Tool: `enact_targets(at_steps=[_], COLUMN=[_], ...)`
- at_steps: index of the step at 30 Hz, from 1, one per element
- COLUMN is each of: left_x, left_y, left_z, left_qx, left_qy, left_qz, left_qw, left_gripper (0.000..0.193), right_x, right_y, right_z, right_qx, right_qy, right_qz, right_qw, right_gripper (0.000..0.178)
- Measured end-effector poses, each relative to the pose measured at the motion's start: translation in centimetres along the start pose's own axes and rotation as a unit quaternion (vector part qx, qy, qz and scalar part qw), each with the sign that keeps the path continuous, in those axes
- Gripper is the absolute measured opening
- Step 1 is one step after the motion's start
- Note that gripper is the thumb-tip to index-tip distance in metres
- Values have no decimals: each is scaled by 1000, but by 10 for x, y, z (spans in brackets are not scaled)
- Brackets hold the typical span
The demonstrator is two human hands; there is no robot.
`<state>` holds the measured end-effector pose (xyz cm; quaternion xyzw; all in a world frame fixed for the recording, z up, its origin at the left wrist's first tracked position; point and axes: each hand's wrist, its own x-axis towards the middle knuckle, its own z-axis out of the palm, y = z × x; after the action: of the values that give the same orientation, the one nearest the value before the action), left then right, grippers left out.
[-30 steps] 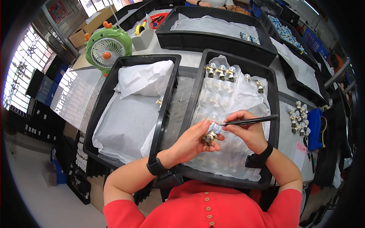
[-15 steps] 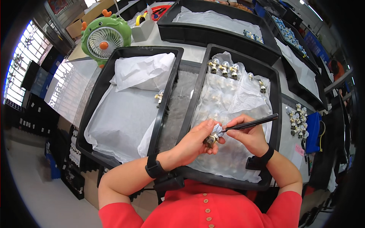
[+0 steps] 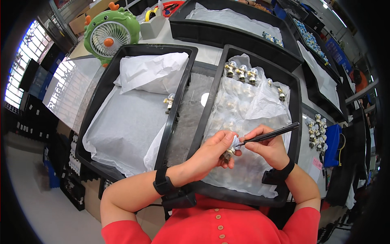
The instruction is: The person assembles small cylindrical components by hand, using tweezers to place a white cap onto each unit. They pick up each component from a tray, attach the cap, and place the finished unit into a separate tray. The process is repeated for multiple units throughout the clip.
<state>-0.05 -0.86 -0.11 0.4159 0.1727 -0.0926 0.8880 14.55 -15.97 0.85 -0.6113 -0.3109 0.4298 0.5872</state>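
Pinched in the fingers of my left hand [image 3: 213, 151] is a small figurine [image 3: 228, 153] with a pale head, white body and dark base. My right hand [image 3: 267, 147] grips a slim black pen [image 3: 276, 132], its tip against or very close to the figurine's head. Both hands are over the right black tray [image 3: 298, 105], where thin white sheeting covers rows of similar figurines. Several uncovered figurines [image 3: 241, 72] stand at that tray's far end, and one more figurine [image 3: 282, 94] lies near its right side.
To the left, another black tray [image 3: 122, 48] is lined with white paper and has one figurine [image 3: 169, 103] at its right side. A green fan [image 3: 113, 34] stands behind it. More figurines [image 3: 317, 132] lie on the right beside a blue container [image 3: 333, 140]. Further trays [image 3: 235, 36] line the back.
The whole view has shifted slightly. My hands keep the same hold on the figurine and the pen, with the figurine turned a little more upright.
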Motion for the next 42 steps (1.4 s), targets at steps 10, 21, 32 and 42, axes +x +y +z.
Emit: enact_targets(at_steps=[10,21,32,42], left_x=[0,1,5,5], left_y=[-1,2,-3,-4], left_z=[-3,-6,-8,-7], left_qx=[-7,-5,21,42], left_qy=[-1,-18,-3,7], left_qz=[-2,-13,2,14], left_qw=[1000,1000,1000,999], left_gripper=[44,50,54,60], right_x=[2,-4,-8,-10], right_y=[7,-6,-8,-14], right_z=[2,4,11,13], right_qx=[12,-220,-241,-293], right_qy=[12,-65,-30,-77], right_qz=[-12,-260,-256,-279], right_qw=[1000,938,936,911], right_gripper=[17,21,20,23])
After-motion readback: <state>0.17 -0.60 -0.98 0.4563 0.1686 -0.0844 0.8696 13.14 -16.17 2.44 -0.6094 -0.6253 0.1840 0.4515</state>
